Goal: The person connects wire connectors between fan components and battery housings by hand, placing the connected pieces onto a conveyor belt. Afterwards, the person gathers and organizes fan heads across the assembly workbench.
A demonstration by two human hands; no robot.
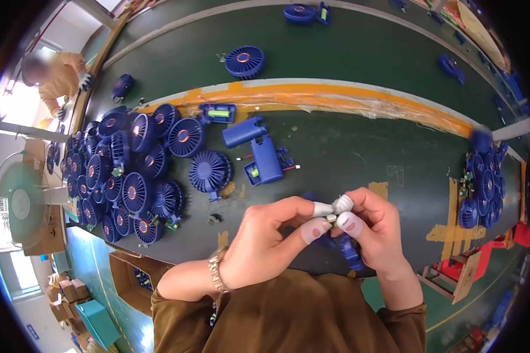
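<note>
My left hand [265, 232] and my right hand [374, 226] meet above the front of the table, thumbs and forefingers pinched together. White coverings wrap several fingertips. Between the tips shows a small pale connector [331, 218]; its details are too small to make out. Just below my right hand is a blue fan part [351, 254], mostly hidden by the fingers. Further back lie a blue handle casing [266, 160] with thin leads and white plugs, a second blue casing [244, 132], and an open casing with a green battery [219, 113].
A big heap of blue fan heads [134, 191] covers the left side, with a single fan [209, 172] beside it. Another pile [484, 182] stands at right. Beyond an orange-taped ledge [335, 101], a green belt carries fans [244, 62]. A co-worker [62, 76] is at far left.
</note>
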